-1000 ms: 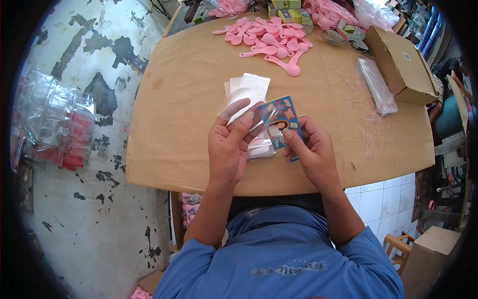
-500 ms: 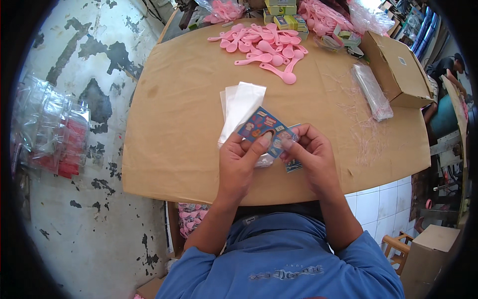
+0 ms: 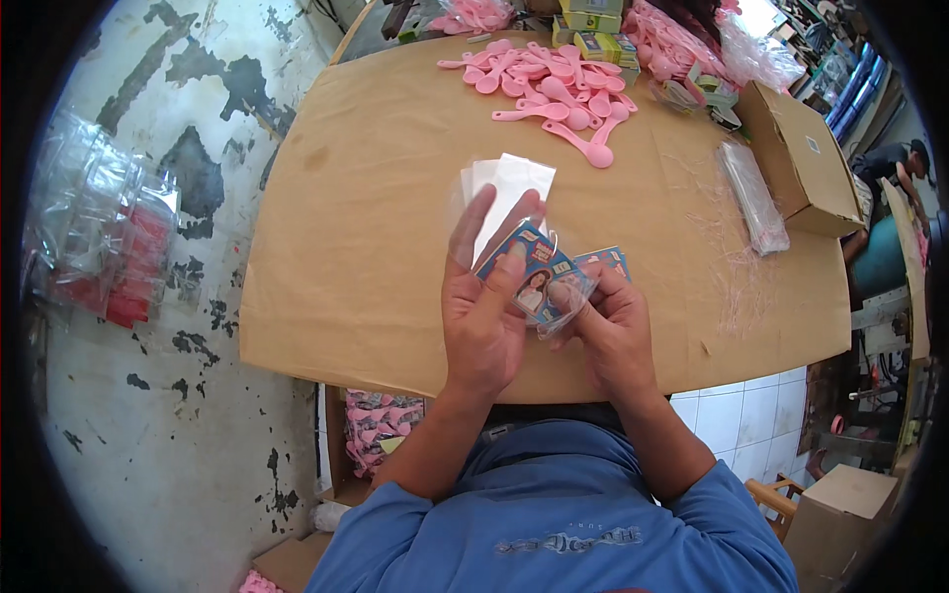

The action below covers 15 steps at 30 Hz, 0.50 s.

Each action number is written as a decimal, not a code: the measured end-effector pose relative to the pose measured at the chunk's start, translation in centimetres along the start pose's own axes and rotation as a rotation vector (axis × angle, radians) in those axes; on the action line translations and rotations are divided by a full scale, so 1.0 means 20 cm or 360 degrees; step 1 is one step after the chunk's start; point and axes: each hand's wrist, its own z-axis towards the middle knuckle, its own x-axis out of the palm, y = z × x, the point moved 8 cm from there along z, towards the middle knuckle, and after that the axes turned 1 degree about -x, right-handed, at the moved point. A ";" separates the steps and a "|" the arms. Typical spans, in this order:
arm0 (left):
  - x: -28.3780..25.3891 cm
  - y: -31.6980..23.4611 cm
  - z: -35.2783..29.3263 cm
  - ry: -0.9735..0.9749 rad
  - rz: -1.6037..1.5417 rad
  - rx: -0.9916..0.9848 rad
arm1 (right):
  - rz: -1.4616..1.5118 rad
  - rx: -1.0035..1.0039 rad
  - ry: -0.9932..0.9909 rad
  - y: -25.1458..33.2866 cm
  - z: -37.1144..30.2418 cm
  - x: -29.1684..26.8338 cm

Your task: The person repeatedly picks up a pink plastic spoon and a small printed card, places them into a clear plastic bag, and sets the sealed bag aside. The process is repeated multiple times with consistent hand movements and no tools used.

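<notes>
Over the near part of the table, a blue printed card [image 3: 537, 288] sits between my two hands, with clear plastic wrapped around its lower right part. My left hand [image 3: 484, 321] has its thumb pressed on the card's face, while its fingers stretch up behind and beside it. My right hand [image 3: 615, 331] pinches the card's right end and the plastic between thumb and fingers. Another blue card [image 3: 605, 261] shows partly behind the right fingers. Just beyond the left fingers lie fanned white sheets [image 3: 522, 180], partly hidden by the hand.
Pink scoops [image 3: 554, 84] lie heaped at the far side of the brown-covered table [image 3: 336, 247]. A bundle of clear plastic bags [image 3: 753, 198] rests at right by a cardboard box [image 3: 799, 158]. Plastic packs [image 3: 109, 227] are at far left. A co-worker [image 3: 895, 163] is at far right.
My left fingers have straightened and spread, with the thumb still on the card. More of the card's face and the clear plastic around it now show. The whole view has shifted slightly.
</notes>
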 end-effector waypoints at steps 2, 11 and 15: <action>0.00 -0.02 0.02 0.0023 -0.0175 0.0070 | -0.0037 0.0047 -0.0036 -0.02 -0.02 0.01; 0.01 0.02 -0.01 0.0179 -0.0450 -0.0009 | -0.0202 0.0071 -0.0014 -0.02 -0.03 0.01; 0.04 0.08 -0.02 0.0227 -0.0416 -0.0088 | -0.0160 -0.0123 -0.0140 -0.02 0.00 0.02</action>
